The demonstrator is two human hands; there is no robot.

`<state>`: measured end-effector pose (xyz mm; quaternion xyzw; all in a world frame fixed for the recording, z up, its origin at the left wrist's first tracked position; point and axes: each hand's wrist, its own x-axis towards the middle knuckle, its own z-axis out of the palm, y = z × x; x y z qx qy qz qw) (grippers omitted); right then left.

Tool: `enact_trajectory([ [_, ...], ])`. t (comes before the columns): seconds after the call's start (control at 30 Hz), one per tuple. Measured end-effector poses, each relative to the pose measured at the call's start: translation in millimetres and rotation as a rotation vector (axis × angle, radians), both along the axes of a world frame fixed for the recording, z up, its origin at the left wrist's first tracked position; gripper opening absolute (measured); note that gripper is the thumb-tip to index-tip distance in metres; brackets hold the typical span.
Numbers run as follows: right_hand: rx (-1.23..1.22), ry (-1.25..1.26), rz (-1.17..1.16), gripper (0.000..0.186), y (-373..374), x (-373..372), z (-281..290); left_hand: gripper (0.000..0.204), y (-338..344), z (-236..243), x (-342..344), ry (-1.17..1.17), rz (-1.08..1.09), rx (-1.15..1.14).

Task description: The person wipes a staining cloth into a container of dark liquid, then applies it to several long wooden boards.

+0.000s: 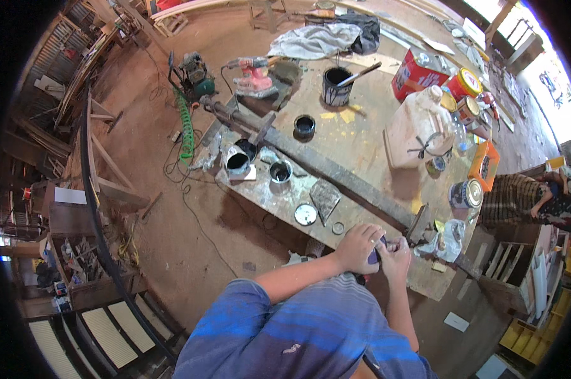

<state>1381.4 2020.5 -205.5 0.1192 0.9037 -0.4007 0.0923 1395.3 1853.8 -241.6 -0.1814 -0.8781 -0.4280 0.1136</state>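
At the near edge of the worktable (361,136), my left hand (357,245) and my right hand (396,256) meet close together. Both are closed around a small dark purple object (373,258), mostly covered by my fingers, so its kind cannot be made out. Left of my hands lie a small round lid (338,228), a white-smeared round lid (306,214) and a flat grey pointed scrap (324,199). Beyond them stand open tins of dark paint, one pale-rimmed (281,171), another whitish (237,163).
A long metal bar clamp (336,167) crosses the table. Farther back are a black paint bucket (337,88) with a brush across it, a red sander (254,79), and a large whitish jug (418,129). A green coiled hose (186,129) hangs left; another person (538,199) is at right.
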Motion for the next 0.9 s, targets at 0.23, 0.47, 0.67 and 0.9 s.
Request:
enact_trajectory([
  [0.23, -0.058, -0.049, 0.017, 0.039, 17, 0, -27, 0.082, 0, 4, 5, -0.01, 0.0, 0.001],
  [0.47, -0.25, -0.118, -0.038, 0.037, 44, 1, -77, 0.078, 5, 17, -1, 0.014, -0.107, -0.36],
  [0.67, -0.381, -0.137, -0.114, 0.038, 27, 5, -57, 0.071, 7, 15, -9, -0.099, -0.185, -0.22],
  [0.9, -0.323, -0.186, 0.204, 0.048, 57, -39, -24, 0.066, 6, 18, -9, 0.032, -0.157, -0.167],
])
